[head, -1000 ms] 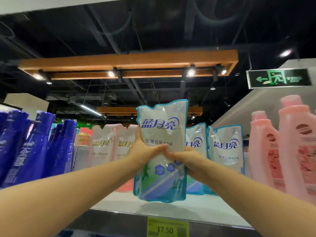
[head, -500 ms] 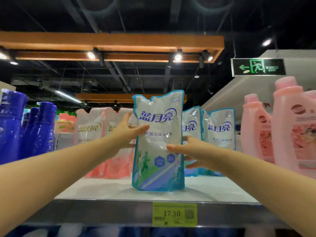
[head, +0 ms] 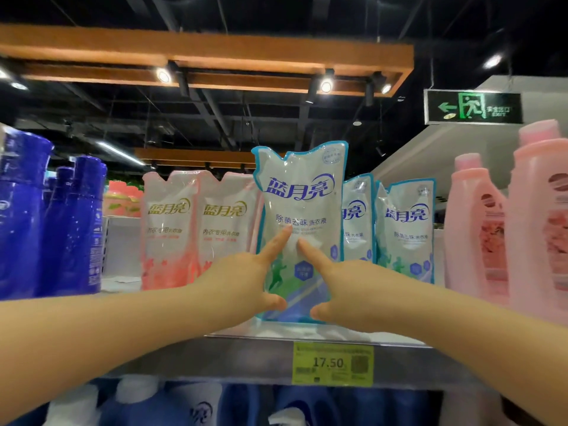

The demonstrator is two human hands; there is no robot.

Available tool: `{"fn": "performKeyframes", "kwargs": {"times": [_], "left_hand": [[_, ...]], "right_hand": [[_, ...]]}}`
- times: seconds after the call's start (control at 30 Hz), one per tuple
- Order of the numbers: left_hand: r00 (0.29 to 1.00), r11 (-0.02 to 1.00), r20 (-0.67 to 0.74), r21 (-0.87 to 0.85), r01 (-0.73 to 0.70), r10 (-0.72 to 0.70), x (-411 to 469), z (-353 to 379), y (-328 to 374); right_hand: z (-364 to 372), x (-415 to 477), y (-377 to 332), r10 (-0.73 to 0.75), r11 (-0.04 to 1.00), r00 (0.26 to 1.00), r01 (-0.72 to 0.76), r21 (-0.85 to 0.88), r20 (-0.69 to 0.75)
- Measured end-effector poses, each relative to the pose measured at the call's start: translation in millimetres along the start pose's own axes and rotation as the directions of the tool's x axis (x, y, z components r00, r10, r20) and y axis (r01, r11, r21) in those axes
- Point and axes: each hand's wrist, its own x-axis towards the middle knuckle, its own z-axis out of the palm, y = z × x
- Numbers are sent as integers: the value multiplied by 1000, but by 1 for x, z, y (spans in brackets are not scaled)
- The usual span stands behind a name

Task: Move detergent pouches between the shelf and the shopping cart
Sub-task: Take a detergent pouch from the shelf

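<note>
A blue-and-white detergent pouch (head: 301, 207) stands upright at the front of the shelf (head: 246, 358). My left hand (head: 246, 278) and my right hand (head: 347, 281) are both in front of it, with straight index fingers pressing its face near the middle. Neither hand grips it. Two more blue-and-white pouches (head: 405, 229) stand behind it to the right. Two pink-and-white pouches (head: 196, 229) stand to its left. No shopping cart is in view.
Dark blue bottles (head: 46, 216) fill the shelf's left end and pink bottles (head: 504, 235) its right end. A yellow price tag (head: 333, 363) reading 17.50 hangs on the shelf edge. More blue and white containers (head: 215, 404) sit on the shelf below.
The pouch went from held up in both hands to standing on the shelf. Both hands let go of its sides and now touch its front with straight fingers.
</note>
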Motion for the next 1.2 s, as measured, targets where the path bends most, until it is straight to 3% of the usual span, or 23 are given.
{"fn": "performKeyframes", "kwargs": {"times": [0.43,0.87,1.2], "left_hand": [[992,953,123,301,-34,-4,61,29,-15],[963,973,269,229,-40,-24,113,55,-49],[958,962,281,272,-25,-55,139,73,-66]], "right_hand": [[8,64,12,22,995,986,-6,-95,165],[21,111,29,66,989,967,-30,-147,247],[33,131,35,62,985,969,-21,-170,240]]}}
